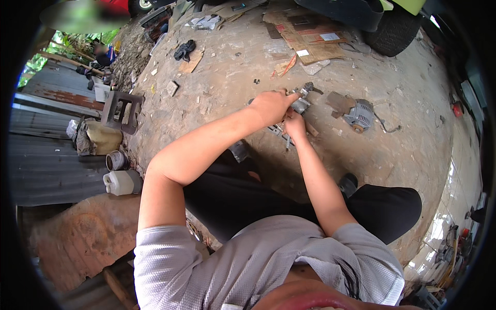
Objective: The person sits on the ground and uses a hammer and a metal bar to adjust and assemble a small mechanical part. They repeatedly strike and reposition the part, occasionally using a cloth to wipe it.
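Near the centre of the frame, slightly above, the left hand (271, 106) was closed around a grey metal part (301, 102) on the dirt ground (217, 98). The right hand (294, 124) sat just below, touching it; its fingers were curled, but their grip I cannot tell. An alternator (360, 115) lay nearby to the right.

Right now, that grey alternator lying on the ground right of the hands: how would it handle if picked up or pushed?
The alternator looks like a cast metal body, so probably stiff and heavy for its size. It is roundish, so a push might rock or roll it, though the rough dirt ground should hold it back.
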`<action>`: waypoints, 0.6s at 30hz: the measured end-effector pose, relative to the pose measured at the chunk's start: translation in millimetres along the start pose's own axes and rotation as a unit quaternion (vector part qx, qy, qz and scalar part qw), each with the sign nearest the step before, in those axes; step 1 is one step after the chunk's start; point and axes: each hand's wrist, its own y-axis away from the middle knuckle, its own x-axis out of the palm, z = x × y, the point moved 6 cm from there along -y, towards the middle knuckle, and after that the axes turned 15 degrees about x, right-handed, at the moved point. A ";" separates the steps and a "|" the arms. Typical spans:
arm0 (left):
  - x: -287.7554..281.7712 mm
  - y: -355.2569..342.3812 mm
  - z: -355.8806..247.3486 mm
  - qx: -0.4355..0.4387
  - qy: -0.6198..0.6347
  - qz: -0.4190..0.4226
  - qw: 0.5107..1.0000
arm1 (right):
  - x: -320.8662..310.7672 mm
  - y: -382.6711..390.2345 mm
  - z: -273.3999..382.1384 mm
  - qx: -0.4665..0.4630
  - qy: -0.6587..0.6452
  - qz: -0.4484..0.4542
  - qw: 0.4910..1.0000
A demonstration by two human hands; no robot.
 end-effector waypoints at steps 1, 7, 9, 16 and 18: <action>-0.2 -1.5 -1.5 0.000 -0.004 0.005 1.000 | -7.1 -6.9 -16.8 0.027 0.015 -0.012 0.999; 7.8 -1.9 0.4 -0.031 -0.026 0.027 0.999 | 6.3 1.7 25.3 -0.037 0.031 0.039 0.998; 3.3 -0.9 1.1 -0.015 -0.013 0.016 1.000 | 0.1 5.1 14.9 -0.059 0.011 0.026 0.998; 6.1 1.2 -2.6 -0.013 -0.023 0.018 0.999 | 3.2 2.1 26.8 -0.034 0.008 0.064 0.997; 2.6 1.5 1.8 -0.009 -0.027 0.001 1.000 | 3.2 6.2 14.7 -0.032 -0.013 0.053 0.998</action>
